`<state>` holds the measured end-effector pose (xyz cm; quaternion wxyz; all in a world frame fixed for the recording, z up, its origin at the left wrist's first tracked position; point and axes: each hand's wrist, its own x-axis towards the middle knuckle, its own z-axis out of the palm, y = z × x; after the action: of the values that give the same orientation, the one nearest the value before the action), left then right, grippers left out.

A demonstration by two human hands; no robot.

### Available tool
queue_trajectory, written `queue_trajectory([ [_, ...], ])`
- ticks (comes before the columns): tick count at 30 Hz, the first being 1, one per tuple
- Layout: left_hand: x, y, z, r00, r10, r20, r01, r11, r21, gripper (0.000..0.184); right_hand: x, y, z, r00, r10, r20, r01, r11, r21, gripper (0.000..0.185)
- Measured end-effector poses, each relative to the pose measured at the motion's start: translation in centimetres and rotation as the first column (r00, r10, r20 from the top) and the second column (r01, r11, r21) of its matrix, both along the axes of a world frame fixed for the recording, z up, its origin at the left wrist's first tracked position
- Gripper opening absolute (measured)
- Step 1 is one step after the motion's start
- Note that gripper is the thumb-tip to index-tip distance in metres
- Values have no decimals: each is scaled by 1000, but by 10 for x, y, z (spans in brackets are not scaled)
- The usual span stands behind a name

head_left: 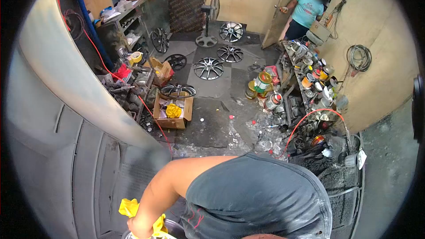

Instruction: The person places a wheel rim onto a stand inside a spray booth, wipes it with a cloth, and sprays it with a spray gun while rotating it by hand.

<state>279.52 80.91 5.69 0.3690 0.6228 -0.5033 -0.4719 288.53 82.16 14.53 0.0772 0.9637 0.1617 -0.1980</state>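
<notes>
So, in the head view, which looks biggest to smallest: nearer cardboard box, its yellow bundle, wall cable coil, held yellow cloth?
1. Cardboard box
2. Cable coil
3. Yellow bundle
Unsure: yellow cloth, nearer the camera, partly hidden by the left hand.

A bright yellow cloth (129, 206), soft and crumpled, is bunched in a hand (140, 227), one loose fold puffing out on either side. Just beside the fold nearer the body is a round, dark grey object (178, 229) with a curved rim, mostly out of view; contact is unclear.
</notes>
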Motion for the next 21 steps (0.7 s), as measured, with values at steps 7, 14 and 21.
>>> queue_trajectory([
  [7,23,36,-60,992,90,88,-105,977,186,43,-52,20,-8,988,150,-31,-146,984,101,26],
  [14,34,185,-122,945,256,202,-318,861,397,44,-44,16,-67,995,-73,62,23,815,580,12],
  [21,14,342,-159,694,692,197,-646,478,595,44,-21,-50,-27,952,-131,278,-56,816,576,30],
])
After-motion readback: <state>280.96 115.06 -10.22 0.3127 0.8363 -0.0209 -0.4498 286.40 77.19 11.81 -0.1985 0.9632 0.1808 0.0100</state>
